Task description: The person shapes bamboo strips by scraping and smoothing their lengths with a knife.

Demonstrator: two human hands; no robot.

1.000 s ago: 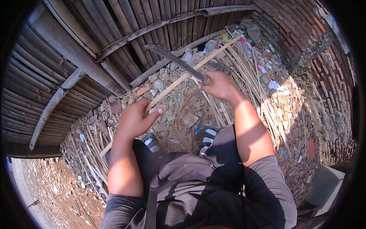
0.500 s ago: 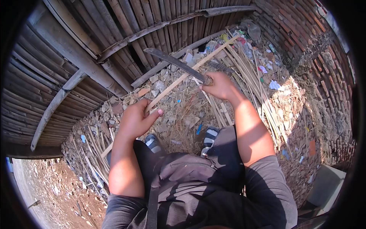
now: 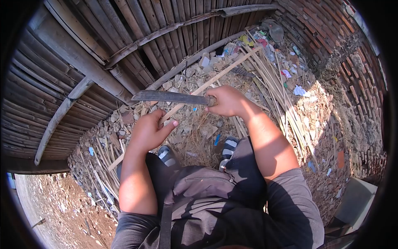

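My right hand (image 3: 224, 101) is closed round the handle of a machete (image 3: 172, 98), whose dark blade points left, roughly level. Beneath the blade a long pale bamboo strip (image 3: 215, 77) runs from lower left to upper right. My left hand (image 3: 149, 129) grips this strip, thumb on the near side and fingers on the far side. The blade crosses the strip just beyond my left hand; whether they touch I cannot tell. The strip's lower end (image 3: 117, 161) shows again to the left of my left forearm.
Several loose bamboo strips (image 3: 275, 93) lie on rubble at the right, and more strips (image 3: 101, 166) at the left. A bamboo slat wall (image 3: 166, 25) rises ahead and left, a brick wall (image 3: 356, 79) at the right. Scraps of litter (image 3: 271, 43) fill the far corner.
My right hand has drawn the machete back toward me and left, and its blade has swung from slanting up-left to nearly level. The strip has turned slightly; my left hand keeps its grip.
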